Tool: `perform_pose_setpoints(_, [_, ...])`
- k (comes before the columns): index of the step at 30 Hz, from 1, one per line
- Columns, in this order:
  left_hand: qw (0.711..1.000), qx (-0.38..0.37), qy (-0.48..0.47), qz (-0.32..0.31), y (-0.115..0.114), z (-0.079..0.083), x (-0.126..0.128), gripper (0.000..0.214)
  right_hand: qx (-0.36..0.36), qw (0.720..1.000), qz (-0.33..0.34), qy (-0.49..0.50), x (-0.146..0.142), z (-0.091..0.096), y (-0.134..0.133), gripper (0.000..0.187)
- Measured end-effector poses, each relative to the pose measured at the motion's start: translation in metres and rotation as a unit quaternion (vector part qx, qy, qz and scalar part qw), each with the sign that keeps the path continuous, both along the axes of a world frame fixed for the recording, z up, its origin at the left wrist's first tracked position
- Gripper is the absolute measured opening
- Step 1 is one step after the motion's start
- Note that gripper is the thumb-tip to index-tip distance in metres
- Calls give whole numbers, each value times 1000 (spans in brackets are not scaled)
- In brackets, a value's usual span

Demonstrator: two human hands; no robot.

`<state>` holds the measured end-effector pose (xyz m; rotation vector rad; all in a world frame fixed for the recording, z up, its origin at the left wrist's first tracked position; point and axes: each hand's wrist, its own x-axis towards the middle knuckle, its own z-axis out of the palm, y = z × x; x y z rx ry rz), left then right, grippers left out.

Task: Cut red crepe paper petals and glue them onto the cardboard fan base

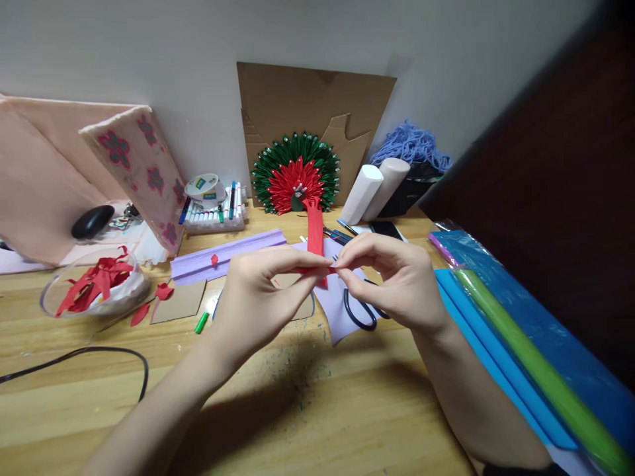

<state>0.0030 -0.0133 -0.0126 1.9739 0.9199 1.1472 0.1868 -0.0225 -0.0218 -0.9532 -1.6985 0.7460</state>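
Observation:
My left hand [268, 284] and my right hand [397, 277] meet in the middle above the table, thumb and forefinger of each pinched together. Between the fingertips is a small piece of red paper [334, 270], mostly hidden by them. Just beyond lies a long red paper strip [315, 231] with a fringed far end. Below my right hand, black-handled scissors [360, 318] rest on a purple paper sheet [336, 327]. Against the wall, a round fan of green and red folded pieces [297, 178] stands before a cardboard sheet [307, 92].
A clear bowl [45, 297] of red scraps stands at left, near a black cable [114, 349]. Markers [208, 217] sit under a tape roll [204, 185]. A green marker cap [202, 322] lies mid-table. Blue and green rolled sheets [526, 357] line the right side.

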Motion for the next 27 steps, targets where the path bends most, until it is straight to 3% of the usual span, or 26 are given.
perform_pose_setpoints(5, [990,130,53,-17,3,-8,-3,18,-36,999,-22,33,-1,0,0,8])
perform_pose_setpoints(13, [966,243,86,-12,7,-10,-4,17,-49,998,-12,47,1,1,-1,7])
perform_pose_setpoints(16, [965,244,90,-15,7,-10,-4,16,-34,999,-4,19,3,3,-1,7])
perform_pose_setpoints(22, [971,224,83,-25,7,-8,-2,14,59,993,-5,-102,7,10,-3,10])
perform_pose_setpoints(27, [990,111,79,-26,6,-5,-1,9,81,984,-37,-153,4,11,-6,10])
